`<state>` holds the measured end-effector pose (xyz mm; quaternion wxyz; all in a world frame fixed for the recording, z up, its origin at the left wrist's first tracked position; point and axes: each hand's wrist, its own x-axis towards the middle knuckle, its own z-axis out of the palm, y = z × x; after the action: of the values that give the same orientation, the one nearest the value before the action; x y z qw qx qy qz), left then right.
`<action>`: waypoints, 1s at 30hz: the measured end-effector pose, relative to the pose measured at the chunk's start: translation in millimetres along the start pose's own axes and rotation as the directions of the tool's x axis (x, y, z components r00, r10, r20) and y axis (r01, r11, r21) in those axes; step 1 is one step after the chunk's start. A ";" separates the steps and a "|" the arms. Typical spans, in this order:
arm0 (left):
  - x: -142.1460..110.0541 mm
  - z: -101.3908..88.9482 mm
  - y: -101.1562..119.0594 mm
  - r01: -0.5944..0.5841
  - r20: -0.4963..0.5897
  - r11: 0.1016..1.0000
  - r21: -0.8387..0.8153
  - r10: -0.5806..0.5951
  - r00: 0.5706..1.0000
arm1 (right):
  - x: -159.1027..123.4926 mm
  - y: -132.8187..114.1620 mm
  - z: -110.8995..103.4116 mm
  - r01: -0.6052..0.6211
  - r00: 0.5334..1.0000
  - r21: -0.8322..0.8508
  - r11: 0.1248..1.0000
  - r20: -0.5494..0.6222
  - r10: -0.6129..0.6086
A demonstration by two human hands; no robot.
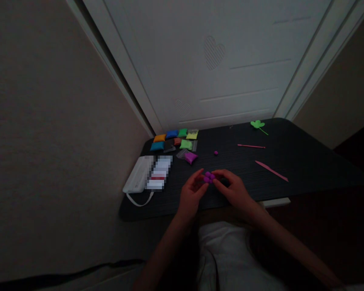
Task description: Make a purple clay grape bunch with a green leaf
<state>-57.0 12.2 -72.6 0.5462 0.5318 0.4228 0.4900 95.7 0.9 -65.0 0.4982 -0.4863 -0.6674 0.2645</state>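
Note:
Between my two hands is a small purple clay flower (209, 177) made of several round balls pressed together. My left hand (191, 193) pinches it from the left with thumb and fingers. From the right, the thumb and fingertips of my right hand (234, 186) grip it too. Beyond them on the dark table lies one loose purple clay ball (216, 153). An opened bag of purple clay (190, 157) rests to its left.
Several clay packets, among them an orange one (159, 138), lie at the back left. A power bank (139, 174) with a white cable and a blurred phone (160, 173) sit left. Rightward are a pink clay knife (271, 171), a thin pink tool (251, 146) and a green clover (257, 124).

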 end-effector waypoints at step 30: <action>0.2 0.6 1.0 -0.011 0.028 0.997 0.070 0.009 1.000 | 0.6 2.6 1.6 -0.071 0.997 0.053 0.996 -0.023 0.072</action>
<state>-56.4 12.2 -71.6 0.5304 0.5594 0.4296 0.4702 95.2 2.6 -67.4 0.5091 -0.4999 -0.6362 0.2933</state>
